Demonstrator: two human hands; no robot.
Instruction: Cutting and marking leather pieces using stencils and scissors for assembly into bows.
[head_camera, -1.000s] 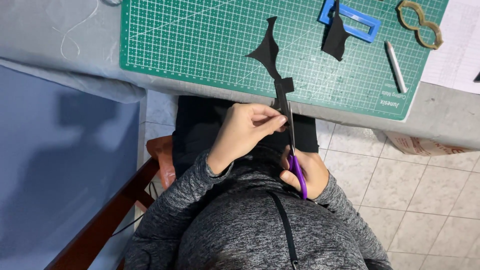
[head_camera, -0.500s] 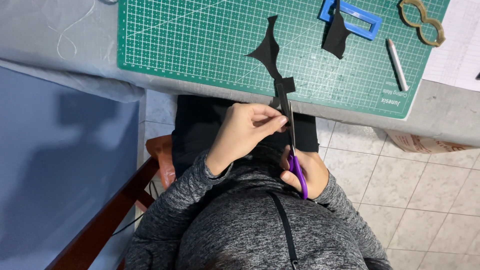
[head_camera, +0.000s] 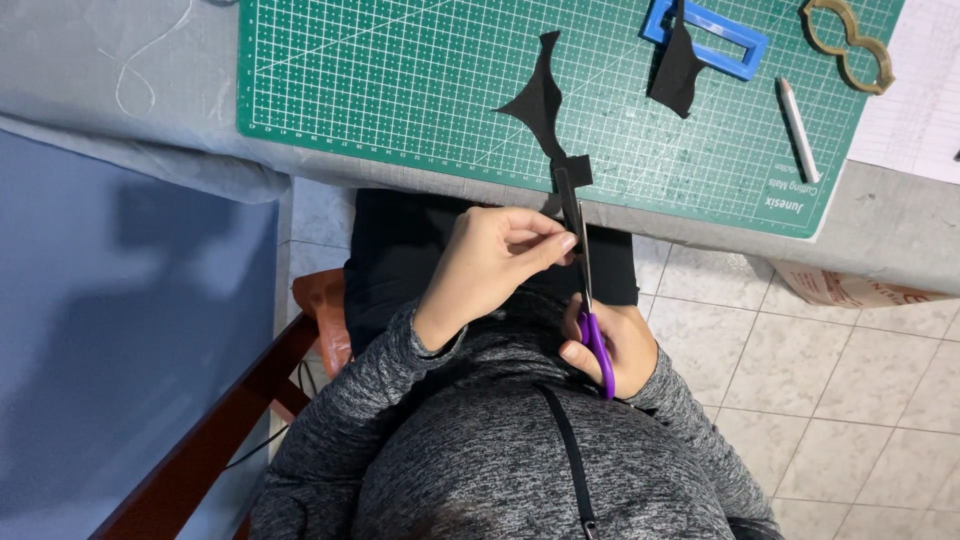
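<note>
My left hand (head_camera: 495, 262) pinches a piece of black fabric (head_camera: 545, 110) just below the table edge. The fabric runs up onto the green cutting mat (head_camera: 400, 80), ending in a curved, pointed shape. My right hand (head_camera: 615, 345) grips purple-handled scissors (head_camera: 590, 300), held close to my body. The scissor blades point up toward the table and lie along the fabric strip beside my left fingertips.
On the mat's far right lie a blue rectangular frame (head_camera: 715, 35) with a second black fabric scrap (head_camera: 678, 70) over it, a tan figure-eight template (head_camera: 850, 45) and a white pencil (head_camera: 798, 115). A grey cloth (head_camera: 120, 110) covers the table. A wooden chair (head_camera: 230, 420) is at my left. Tiled floor lies at the right.
</note>
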